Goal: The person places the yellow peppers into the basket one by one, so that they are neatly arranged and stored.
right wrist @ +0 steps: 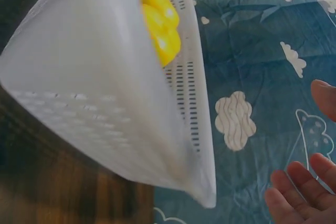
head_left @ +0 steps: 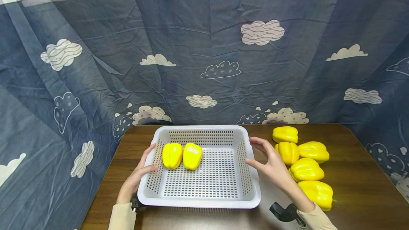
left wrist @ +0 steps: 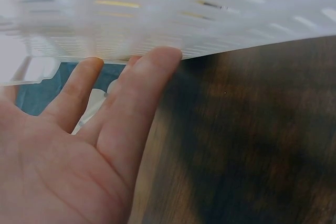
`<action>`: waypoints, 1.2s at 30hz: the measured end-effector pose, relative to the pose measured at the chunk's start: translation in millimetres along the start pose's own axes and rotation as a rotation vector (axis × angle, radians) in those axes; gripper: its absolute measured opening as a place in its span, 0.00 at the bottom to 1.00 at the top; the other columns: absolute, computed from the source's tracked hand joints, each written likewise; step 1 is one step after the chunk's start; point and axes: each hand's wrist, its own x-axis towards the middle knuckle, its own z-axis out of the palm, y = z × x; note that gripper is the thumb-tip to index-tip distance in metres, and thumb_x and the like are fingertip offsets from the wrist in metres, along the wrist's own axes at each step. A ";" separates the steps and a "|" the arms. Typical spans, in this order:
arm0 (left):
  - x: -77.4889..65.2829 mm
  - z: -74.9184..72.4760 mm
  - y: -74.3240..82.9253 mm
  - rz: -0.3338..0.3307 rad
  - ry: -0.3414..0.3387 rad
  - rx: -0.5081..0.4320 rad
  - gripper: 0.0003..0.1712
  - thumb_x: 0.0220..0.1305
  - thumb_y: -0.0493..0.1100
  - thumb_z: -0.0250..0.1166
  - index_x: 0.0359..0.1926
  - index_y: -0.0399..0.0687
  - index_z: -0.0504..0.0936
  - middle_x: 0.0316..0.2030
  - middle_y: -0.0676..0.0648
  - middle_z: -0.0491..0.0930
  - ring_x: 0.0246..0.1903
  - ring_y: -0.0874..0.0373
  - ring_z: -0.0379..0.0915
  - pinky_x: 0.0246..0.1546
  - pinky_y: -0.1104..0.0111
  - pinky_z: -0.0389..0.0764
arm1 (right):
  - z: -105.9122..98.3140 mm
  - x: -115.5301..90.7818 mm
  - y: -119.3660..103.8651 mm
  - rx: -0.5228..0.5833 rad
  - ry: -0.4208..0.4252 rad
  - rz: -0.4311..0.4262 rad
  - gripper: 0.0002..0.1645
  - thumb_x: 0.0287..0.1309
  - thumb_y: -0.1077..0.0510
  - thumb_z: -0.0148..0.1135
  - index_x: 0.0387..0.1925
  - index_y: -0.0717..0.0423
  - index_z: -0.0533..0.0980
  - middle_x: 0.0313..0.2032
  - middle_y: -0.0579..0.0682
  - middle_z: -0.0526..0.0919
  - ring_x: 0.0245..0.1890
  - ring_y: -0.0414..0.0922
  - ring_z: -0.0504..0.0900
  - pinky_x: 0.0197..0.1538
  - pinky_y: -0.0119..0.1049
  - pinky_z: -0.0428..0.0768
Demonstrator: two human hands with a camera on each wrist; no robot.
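A white perforated plastic basket (head_left: 198, 203) stands in front of me with two yellow bell peppers inside. One pepper (head_left: 172, 156) lies near its left wall, and the other pepper (head_left: 192, 156) is close beside it. My left hand (head_left: 135, 177) grips the basket's left side, thumb over the rim; in the left wrist view its fingers (left wrist: 131, 108) reach against the outer wall. By the right rim, my right hand (head_left: 274, 164) has thumb and fingers spread. The right wrist view shows that hand (right wrist: 307, 182) apart from the basket wall (right wrist: 79, 61), holding nothing.
Several more yellow bell peppers lie grouped on the brown wooden table (head_left: 361, 191), right of my right hand; the nearest pepper (head_left: 317, 193) is by the forearm. A dark blue cloud-patterned cloth (head_left: 191, 81) hangs behind the table's far edge.
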 end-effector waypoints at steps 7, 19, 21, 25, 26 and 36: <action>-1.1 0.4 -0.1 -0.012 0.002 -0.008 0.45 0.62 0.34 0.52 0.74 0.63 0.41 0.72 0.39 0.37 0.60 0.30 0.54 0.46 0.45 0.71 | -6.4 -13.4 5.4 0.011 0.014 0.015 0.36 0.52 0.61 0.70 0.61 0.63 0.64 0.59 0.60 0.71 0.60 0.58 0.69 0.58 0.38 0.69; -0.8 0.1 -1.1 -0.011 0.001 -0.016 0.45 0.62 0.34 0.52 0.74 0.62 0.41 0.72 0.40 0.37 0.61 0.30 0.53 0.47 0.45 0.71 | -15.3 -36.2 22.9 0.042 0.076 -0.090 0.34 0.50 0.68 0.69 0.59 0.66 0.67 0.56 0.65 0.73 0.54 0.28 0.71 0.54 0.20 0.67; -0.7 0.0 -1.2 -0.008 -0.003 -0.019 0.45 0.62 0.34 0.52 0.74 0.62 0.41 0.72 0.40 0.37 0.61 0.30 0.52 0.47 0.45 0.71 | -16.9 -39.8 25.9 0.034 0.085 -0.088 0.34 0.50 0.68 0.69 0.59 0.66 0.67 0.56 0.64 0.73 0.54 0.27 0.71 0.54 0.21 0.67; -0.4 -0.2 -1.0 -0.003 -0.005 -0.020 0.45 0.62 0.33 0.52 0.74 0.62 0.41 0.72 0.40 0.37 0.61 0.31 0.52 0.47 0.46 0.71 | -20.1 -46.9 31.8 0.021 0.098 -0.066 0.34 0.50 0.68 0.69 0.59 0.66 0.66 0.56 0.63 0.73 0.55 0.27 0.70 0.54 0.20 0.66; -0.4 -0.2 -0.8 -0.002 -0.006 -0.020 0.45 0.62 0.33 0.52 0.74 0.62 0.41 0.72 0.40 0.37 0.60 0.31 0.52 0.47 0.46 0.71 | -20.9 -48.6 32.9 0.017 0.099 -0.060 0.34 0.51 0.68 0.69 0.59 0.66 0.66 0.56 0.60 0.73 0.55 0.26 0.70 0.54 0.20 0.67; -0.6 0.0 0.2 -0.005 -0.002 -0.019 0.45 0.62 0.33 0.52 0.74 0.62 0.42 0.72 0.40 0.38 0.60 0.31 0.53 0.47 0.46 0.71 | -30.1 -64.1 45.1 0.024 0.139 -0.049 0.34 0.50 0.71 0.68 0.59 0.66 0.67 0.53 0.34 0.73 0.54 0.26 0.70 0.53 0.19 0.66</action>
